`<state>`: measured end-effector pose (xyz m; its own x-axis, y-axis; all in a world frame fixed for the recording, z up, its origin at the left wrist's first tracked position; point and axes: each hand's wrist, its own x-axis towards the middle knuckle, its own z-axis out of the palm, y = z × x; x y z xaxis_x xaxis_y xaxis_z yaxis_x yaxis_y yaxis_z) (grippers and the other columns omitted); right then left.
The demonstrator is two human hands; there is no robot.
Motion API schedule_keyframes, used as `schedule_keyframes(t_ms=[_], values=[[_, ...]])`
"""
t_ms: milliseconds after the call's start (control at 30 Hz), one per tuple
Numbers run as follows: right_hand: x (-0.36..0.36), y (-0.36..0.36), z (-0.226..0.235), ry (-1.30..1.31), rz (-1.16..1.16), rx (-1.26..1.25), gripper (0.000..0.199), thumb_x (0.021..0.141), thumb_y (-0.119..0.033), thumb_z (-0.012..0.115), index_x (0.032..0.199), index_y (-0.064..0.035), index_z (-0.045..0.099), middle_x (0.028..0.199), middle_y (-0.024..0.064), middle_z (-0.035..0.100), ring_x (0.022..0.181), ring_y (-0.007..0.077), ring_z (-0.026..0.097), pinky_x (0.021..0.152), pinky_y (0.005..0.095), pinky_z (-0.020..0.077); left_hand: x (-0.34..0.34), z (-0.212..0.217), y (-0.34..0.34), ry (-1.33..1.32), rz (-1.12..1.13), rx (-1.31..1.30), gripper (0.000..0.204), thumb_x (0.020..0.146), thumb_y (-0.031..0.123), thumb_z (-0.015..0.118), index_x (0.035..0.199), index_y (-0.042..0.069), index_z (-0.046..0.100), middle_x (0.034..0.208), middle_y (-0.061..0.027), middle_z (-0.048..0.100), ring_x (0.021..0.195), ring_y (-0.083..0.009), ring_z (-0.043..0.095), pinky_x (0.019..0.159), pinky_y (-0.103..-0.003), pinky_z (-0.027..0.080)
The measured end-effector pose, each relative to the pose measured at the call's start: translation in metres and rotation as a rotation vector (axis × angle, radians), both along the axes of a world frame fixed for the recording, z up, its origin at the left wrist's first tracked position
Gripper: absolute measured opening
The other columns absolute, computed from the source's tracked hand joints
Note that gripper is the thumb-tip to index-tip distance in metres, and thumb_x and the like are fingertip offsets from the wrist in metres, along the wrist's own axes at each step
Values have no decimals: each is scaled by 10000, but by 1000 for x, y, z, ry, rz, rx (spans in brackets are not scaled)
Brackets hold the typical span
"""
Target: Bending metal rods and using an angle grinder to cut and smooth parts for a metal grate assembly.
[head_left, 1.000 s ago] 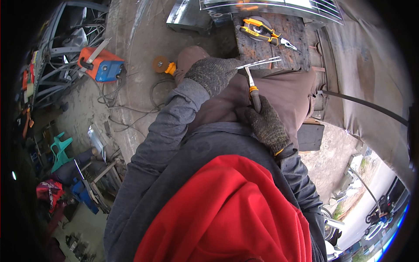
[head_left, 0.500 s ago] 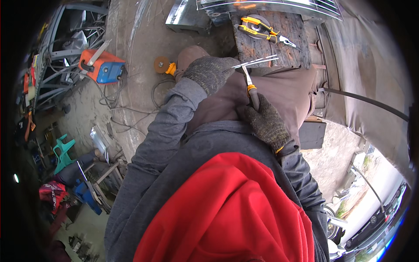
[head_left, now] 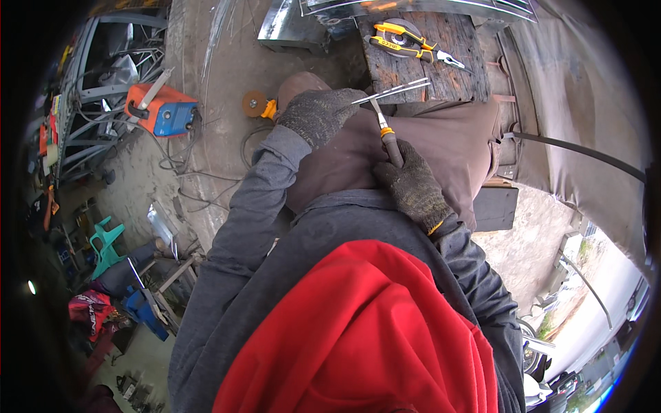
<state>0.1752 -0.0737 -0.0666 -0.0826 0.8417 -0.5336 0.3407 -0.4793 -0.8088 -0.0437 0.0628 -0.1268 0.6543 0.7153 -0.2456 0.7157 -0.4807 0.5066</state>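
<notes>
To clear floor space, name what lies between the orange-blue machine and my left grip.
A grinder and cable lie there; the head view shows both.

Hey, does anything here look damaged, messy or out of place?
The wooden bench top looks scarred, its dark surface possibly scorched. On the floor, dark cable lies in loose loops beside the orange-and-blue box, which looks untidy. Nothing about your left hand or right hand stands out.

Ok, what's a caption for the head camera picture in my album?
Gloved left hand holding thin pale strips, gloved right hand a dark-handled tool, near a worn wooden block.
</notes>
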Motion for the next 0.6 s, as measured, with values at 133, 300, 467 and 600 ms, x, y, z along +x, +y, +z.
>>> schedule_keyframes(t_ms=[133, 300, 467, 600], values=[[-11, 7, -2, -10, 14, -62, 546, 861, -261, 640, 1329, -22, 490, 1129, 254, 630, 1077, 412, 608, 911, 463, 474, -22, -15, -1, -106, -20, 169, 319, 1007, 210, 464, 1251, 77, 622, 1180, -99, 664, 1061, -230, 628, 941, -345, 484], [-13, 6, -16, -87, 18, -56, 541, 853, -254, 642, 1313, -11, 494, 1136, 271, 626, 1078, 423, 604, 902, 471, 476, -28, -53, 7, 201, -120, 129, 329, 1011, 220, 444, 1238, 67, 626, 1230, -99, 640, 1123, -192, 596, 966, -338, 468], [-22, 6, -15, -54, 38, 36, 487, 852, -240, 638, 1252, 7, 513, 1076, 276, 631, 1042, 448, 603, 872, 485, 478, -69, -108, 1, -189, 6, 110, 299, 999, 192, 468, 1223, 88, 637, 1181, -105, 659, 1043, -197, 620, 913, -321, 482], [-16, 2, -22, -16, -45, 28, 462, 855, -236, 634, 1230, 8, 519, 1045, 273, 632, 1017, 449, 608, 850, 487, 480, -13, -52, 24, 479, -113, -139, 310, 1000, 183, 463, 1244, 86, 628, 1188, -98, 661, 1060, -200, 622, 939, -326, 481]])
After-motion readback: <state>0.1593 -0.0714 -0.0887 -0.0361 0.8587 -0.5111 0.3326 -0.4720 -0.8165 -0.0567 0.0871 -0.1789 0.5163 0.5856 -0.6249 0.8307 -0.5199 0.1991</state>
